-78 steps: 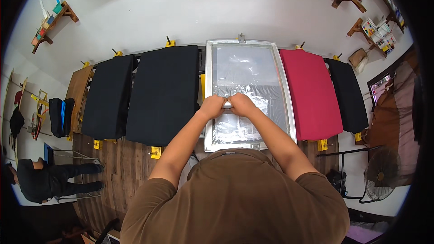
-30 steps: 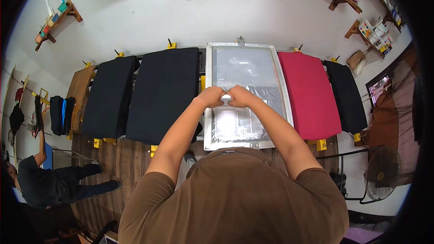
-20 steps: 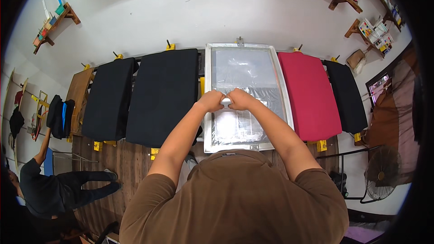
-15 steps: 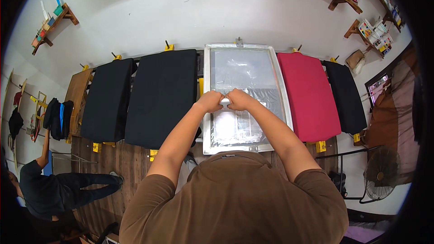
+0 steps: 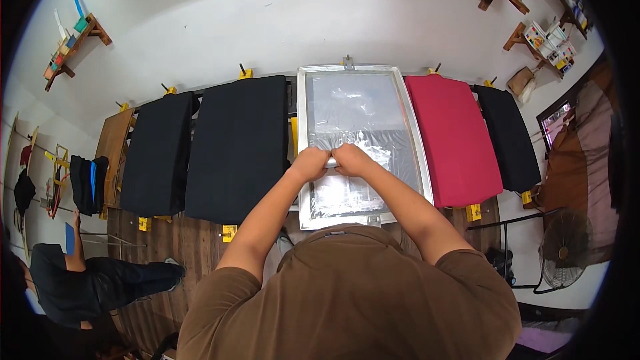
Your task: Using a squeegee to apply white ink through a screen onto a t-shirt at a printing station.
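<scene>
Both my fists meet over a silver-framed printing screen. My left hand and my right hand are wrapped around one squeegee; only a pale bit of its handle shows between them, and its blade is hidden. Clear, wrinkled film covers part of the screen's mesh, with glare on its near half. The screen lies flat on the row of boards, between a black cloth-covered board on the left and a red one on the right.
More black-covered boards stand farther out, with yellow clamps along the row. At the left, another person stands by hanging dark cloths. Wall shelves hold tools; a fan stands at the right.
My two hands have slid a little toward me over the screen, still gripping the squeegee. The other person's raised arm has come down from the hanging dark cloths.
</scene>
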The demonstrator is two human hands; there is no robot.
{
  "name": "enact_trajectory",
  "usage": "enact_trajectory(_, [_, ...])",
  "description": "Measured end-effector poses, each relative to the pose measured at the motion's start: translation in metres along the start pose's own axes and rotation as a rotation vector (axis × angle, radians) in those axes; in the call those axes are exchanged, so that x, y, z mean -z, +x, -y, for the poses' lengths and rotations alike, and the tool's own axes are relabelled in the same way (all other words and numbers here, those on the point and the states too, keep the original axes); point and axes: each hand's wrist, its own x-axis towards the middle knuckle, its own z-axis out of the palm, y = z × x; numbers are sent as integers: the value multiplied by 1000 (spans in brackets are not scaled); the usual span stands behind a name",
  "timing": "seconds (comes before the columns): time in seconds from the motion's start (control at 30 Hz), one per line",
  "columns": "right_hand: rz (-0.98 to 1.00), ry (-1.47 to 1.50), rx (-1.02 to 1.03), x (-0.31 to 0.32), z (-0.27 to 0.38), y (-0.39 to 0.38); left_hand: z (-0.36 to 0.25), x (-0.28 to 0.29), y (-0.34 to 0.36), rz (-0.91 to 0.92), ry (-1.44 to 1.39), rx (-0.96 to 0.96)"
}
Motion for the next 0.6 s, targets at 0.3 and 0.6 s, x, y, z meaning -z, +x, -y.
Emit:
enact_trajectory(0.3, [16,24,20,-21,32,-42,-25,-10,-48,-7,-66,-17])
enact_trajectory(0.6, [41,47,42,-38,64,-88,-60,-20,-97,8,-88,-19])
